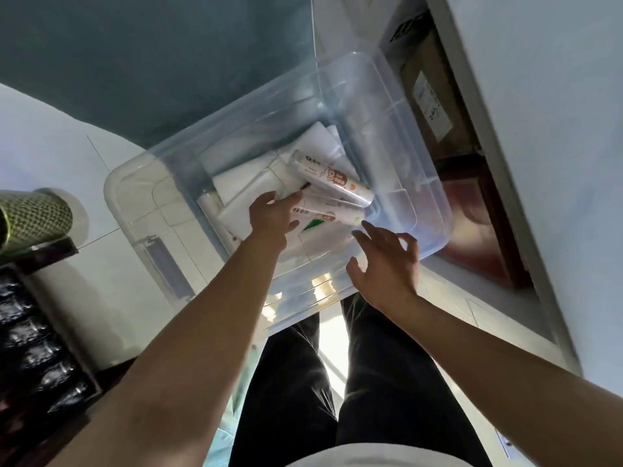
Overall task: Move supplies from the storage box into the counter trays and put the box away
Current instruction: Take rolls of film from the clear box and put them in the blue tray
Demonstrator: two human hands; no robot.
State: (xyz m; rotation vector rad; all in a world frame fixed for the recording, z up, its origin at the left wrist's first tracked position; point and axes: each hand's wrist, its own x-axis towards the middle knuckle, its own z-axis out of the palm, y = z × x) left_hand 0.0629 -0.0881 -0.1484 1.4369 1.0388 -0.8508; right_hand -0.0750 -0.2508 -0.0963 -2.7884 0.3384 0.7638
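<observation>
Storage box (387,106), clear plastic and lidless, sits on the pale tiled floor (111,264) in front of my knees, its far end close to an open low cabinet (472,183) on my right. Inside it lie two sleeves of stacked paper cups (332,178), printed in brown and orange, resting across flat white packets (249,183) on the bottom. My left hand (271,217) reaches into the box with its fingers against the near end of the lower sleeve; whether they have closed round it I cannot tell, since the back of the hand hides them. My right hand (387,261) hovers over the box's near right corner, fingers spread wide and lightly bent, holding nothing, its fingertips just beside the other end of that same sleeve. The box's white lid (145,193) lies on the floor against the box's left side. A roll of green mesh (35,214) sits at the left edge above a dark tray of black packets (43,358).
</observation>
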